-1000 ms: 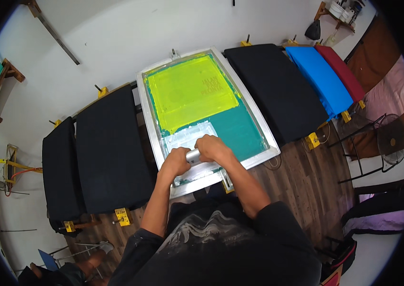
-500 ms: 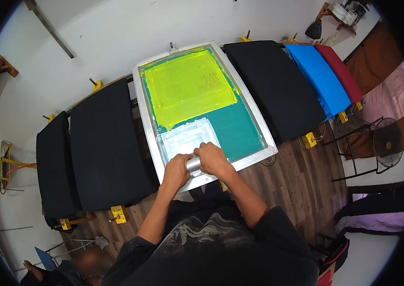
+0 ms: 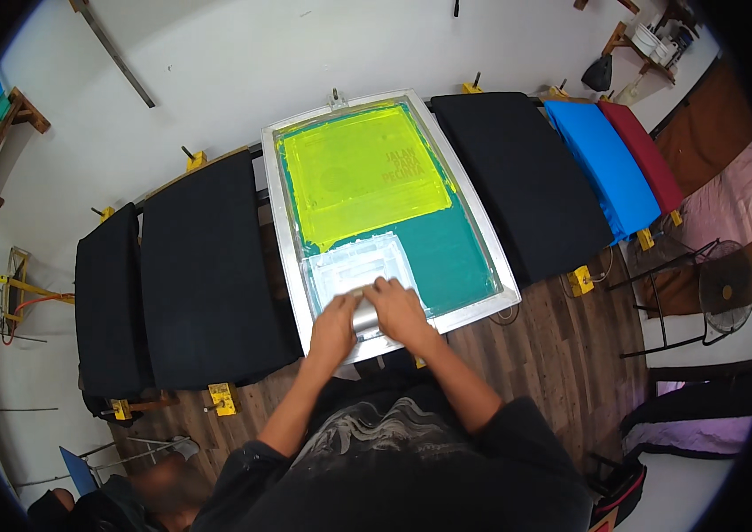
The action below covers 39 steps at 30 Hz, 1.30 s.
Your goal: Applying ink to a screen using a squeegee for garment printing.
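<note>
Silver squeegee (image 3: 367, 316) sits at the screen frame's (image 3: 280, 239) near edge, both hands (image 3: 333, 330) (image 3: 401, 310) wrapped tight around it. Uneven pushing could smear the ink.

Head-worn fisheye, steeply downward over printing screen (image 3: 376, 204)

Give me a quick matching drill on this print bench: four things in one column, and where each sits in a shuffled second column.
Things:
1. squeegee
2. blue shirt board
3. framed screen
4. floor fan

Places:
A. on the floor at the far right
B. under both hands, at the near end of the screen
C. in the middle of the bench, between black boards
D. right side of the bench, next to the red board

Pairs: 1-B, 2-D, 3-C, 4-A. The left hand and right hand both press on the squeegee.
</note>
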Each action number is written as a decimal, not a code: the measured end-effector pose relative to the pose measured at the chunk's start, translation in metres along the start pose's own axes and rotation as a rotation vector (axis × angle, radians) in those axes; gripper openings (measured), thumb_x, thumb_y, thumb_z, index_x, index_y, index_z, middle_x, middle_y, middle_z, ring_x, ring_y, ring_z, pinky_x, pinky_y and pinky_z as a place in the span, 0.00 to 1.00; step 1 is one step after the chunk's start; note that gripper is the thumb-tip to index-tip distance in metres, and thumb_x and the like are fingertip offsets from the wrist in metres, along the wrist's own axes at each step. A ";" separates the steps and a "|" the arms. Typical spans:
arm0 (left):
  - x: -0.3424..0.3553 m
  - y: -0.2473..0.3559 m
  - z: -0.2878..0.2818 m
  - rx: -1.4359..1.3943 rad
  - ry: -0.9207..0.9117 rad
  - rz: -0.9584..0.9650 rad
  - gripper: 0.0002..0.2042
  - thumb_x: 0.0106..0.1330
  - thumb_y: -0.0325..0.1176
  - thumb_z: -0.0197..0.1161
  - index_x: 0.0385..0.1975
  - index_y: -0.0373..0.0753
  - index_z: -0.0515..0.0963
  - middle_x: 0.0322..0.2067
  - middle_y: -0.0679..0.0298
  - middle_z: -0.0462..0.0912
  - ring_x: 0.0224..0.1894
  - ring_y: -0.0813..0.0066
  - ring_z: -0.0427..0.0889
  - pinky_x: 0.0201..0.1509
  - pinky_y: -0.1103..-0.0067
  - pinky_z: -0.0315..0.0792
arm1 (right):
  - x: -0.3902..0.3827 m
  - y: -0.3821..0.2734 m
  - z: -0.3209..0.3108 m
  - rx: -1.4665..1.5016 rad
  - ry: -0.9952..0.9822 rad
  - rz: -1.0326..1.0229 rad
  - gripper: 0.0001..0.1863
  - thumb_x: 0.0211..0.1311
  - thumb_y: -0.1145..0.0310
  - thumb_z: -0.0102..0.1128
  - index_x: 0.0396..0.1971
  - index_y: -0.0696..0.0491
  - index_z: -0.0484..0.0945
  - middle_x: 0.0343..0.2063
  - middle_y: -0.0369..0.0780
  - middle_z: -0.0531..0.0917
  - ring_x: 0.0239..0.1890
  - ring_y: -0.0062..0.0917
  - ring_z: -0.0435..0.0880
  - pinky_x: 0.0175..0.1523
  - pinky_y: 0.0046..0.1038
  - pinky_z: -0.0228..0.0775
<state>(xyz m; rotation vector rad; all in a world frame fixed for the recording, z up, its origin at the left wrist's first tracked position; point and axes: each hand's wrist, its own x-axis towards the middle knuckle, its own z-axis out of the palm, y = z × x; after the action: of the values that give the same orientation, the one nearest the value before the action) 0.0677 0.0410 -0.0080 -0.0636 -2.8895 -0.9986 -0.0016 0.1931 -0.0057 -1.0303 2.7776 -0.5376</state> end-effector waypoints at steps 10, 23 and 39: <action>0.042 -0.001 -0.032 0.015 -0.190 -0.109 0.21 0.49 0.19 0.58 0.45 0.39 0.82 0.38 0.45 0.83 0.42 0.47 0.82 0.49 0.62 0.76 | 0.044 0.004 -0.039 0.008 -0.175 0.015 0.14 0.45 0.76 0.64 0.36 0.51 0.83 0.36 0.46 0.82 0.43 0.43 0.83 0.45 0.42 0.76; 0.010 0.007 -0.023 -0.044 -0.257 -0.066 0.19 0.48 0.21 0.61 0.43 0.37 0.81 0.36 0.45 0.82 0.41 0.45 0.82 0.49 0.61 0.75 | 0.006 0.002 -0.025 0.069 -0.213 -0.003 0.10 0.44 0.75 0.64 0.31 0.54 0.84 0.32 0.47 0.84 0.38 0.42 0.85 0.40 0.43 0.78; 0.067 -0.020 -0.026 0.008 -0.180 -0.067 0.24 0.44 0.16 0.59 0.46 0.34 0.80 0.38 0.42 0.82 0.43 0.44 0.81 0.51 0.62 0.75 | 0.073 0.009 -0.031 -0.003 -0.156 0.047 0.14 0.43 0.75 0.67 0.35 0.52 0.84 0.38 0.46 0.83 0.44 0.41 0.83 0.46 0.40 0.79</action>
<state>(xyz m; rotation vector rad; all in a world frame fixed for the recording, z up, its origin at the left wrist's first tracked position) 0.0011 0.0094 0.0063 -0.0597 -3.0768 -1.0438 -0.0696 0.1606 0.0193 -0.9607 2.6594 -0.4270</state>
